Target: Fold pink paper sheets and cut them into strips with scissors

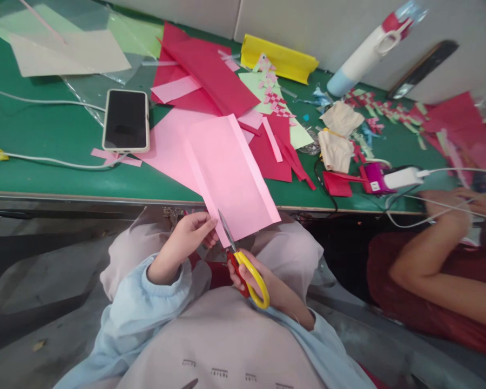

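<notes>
A pink paper sheet [235, 167] with creased strips along both long sides reaches from the table over my lap. My left hand [194, 232] pinches its near left corner between thumb and fingers. In my right hand [253, 270] are scissors [251, 275] with one yellow and one red handle. Their blades point away from me and lie at the sheet's near edge, beside the left crease. Part of the blades is hidden by the paper. Under the sheet lies another pink sheet [170, 146], with red paper [214, 70] behind it.
A phone [125, 120] with white cables lies left on the green table [65, 181]. Farther back are a yellow holder [279, 58], woven paper strips [275, 97] and a bottle [368, 51]. A purple plug adapter [376, 178] sits right, near another person's arm [433, 259].
</notes>
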`<state>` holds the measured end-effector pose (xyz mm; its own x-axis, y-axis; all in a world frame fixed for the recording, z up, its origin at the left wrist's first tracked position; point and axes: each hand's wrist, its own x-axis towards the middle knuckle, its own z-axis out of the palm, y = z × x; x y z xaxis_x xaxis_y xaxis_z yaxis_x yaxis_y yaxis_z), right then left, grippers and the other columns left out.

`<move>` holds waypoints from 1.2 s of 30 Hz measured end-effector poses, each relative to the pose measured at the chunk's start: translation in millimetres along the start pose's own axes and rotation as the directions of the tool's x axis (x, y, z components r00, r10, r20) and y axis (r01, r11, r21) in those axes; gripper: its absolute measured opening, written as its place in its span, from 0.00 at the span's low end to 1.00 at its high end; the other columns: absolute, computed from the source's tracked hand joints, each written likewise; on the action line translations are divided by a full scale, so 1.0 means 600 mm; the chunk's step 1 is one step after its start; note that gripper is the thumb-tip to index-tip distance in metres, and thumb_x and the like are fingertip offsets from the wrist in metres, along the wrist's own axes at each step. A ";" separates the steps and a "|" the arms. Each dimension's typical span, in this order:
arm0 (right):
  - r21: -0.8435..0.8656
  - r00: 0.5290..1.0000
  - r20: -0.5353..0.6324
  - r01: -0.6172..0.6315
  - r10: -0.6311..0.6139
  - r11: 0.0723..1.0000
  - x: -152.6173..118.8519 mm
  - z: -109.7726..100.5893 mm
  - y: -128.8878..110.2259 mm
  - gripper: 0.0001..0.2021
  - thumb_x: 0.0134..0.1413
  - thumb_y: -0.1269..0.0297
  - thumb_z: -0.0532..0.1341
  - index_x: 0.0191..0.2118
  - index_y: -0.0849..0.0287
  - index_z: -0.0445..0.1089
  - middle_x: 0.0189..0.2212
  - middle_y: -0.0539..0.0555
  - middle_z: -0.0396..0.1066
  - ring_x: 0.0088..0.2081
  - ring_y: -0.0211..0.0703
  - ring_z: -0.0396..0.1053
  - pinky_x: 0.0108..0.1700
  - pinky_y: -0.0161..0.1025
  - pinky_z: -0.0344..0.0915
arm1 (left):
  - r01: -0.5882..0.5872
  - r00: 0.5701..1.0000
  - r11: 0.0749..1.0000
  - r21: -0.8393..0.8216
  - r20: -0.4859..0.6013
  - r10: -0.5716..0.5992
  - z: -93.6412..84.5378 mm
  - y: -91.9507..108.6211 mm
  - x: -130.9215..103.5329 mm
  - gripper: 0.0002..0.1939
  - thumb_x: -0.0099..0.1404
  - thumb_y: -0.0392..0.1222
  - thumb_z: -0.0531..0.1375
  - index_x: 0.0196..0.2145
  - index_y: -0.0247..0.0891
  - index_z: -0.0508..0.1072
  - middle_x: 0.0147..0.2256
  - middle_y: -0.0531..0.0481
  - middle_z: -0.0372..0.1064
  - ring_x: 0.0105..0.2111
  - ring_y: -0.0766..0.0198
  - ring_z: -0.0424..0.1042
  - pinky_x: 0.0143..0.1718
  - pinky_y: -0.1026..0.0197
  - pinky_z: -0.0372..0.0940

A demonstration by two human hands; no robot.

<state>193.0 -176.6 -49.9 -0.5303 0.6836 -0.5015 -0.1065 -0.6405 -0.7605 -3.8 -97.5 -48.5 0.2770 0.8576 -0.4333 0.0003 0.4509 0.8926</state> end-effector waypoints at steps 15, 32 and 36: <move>0.093 0.993 -0.040 -0.110 0.114 0.990 -0.002 -0.005 0.009 0.18 0.56 0.50 0.61 0.46 0.54 0.59 0.31 0.47 0.59 0.26 0.31 0.56 0.28 0.31 0.51 | -0.002 1.000 1.000 0.005 0.030 0.002 -0.002 0.000 0.000 0.18 0.62 0.52 0.59 0.23 0.36 0.68 0.19 0.53 0.66 0.19 0.69 0.67 0.22 0.67 0.64; -0.012 0.999 -0.037 -0.016 0.015 1.000 0.004 0.013 -0.010 0.21 0.60 0.43 0.55 0.45 0.56 0.57 0.27 0.46 0.56 0.25 0.33 0.53 0.27 0.35 0.51 | 0.026 0.996 0.999 -0.033 0.082 -0.024 -0.002 -0.005 0.003 0.18 0.60 0.53 0.61 0.23 0.35 0.69 0.18 0.53 0.69 0.18 0.70 0.68 0.21 0.68 0.64; -0.015 0.998 -0.047 -0.033 0.032 0.999 0.003 0.015 -0.012 0.21 0.59 0.42 0.56 0.43 0.56 0.57 0.26 0.46 0.56 0.25 0.33 0.54 0.27 0.35 0.51 | 0.027 0.996 0.999 -0.041 0.086 -0.023 -0.002 -0.009 0.004 0.18 0.60 0.53 0.60 0.24 0.35 0.70 0.19 0.53 0.69 0.18 0.70 0.68 0.21 0.68 0.65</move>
<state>185.1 -174.0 -41.4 -0.4933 0.6782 -0.5447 -0.0760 -0.6574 -0.7497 -4.5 -97.6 -54.7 0.3585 0.8225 -0.4415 -0.0320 0.4835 0.8748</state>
